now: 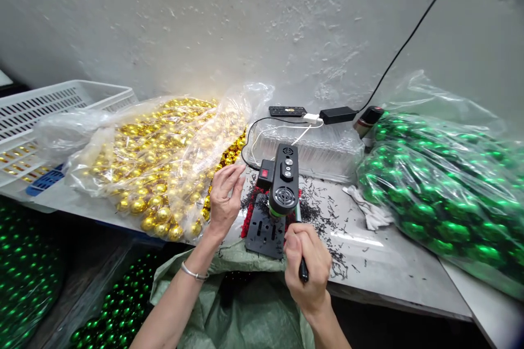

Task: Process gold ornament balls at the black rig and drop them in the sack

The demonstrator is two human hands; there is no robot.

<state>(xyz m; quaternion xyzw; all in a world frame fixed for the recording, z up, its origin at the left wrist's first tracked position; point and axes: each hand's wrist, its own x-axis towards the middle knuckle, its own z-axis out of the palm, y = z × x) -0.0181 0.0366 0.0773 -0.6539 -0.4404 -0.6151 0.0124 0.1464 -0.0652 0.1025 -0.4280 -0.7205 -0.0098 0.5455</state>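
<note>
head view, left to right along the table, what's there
White slatted basket, clear bag of gold balls, left hand, black fan-grilled device, right hand gripping a lever handle, white cloth, clear bag of green balls.

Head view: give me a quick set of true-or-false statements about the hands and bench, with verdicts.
1. The right hand grips a black-tipped handle. True.
2. The bag of gold balls lies left of the black machine. True.
3. Both hands grip the handle. False: the left hand is loosely open, apart from it.
4. The right wrist wears a bangle. False: the silver bangle circles the left wrist.
5. Black bits lie scattered on the tabletop. True.
</note>
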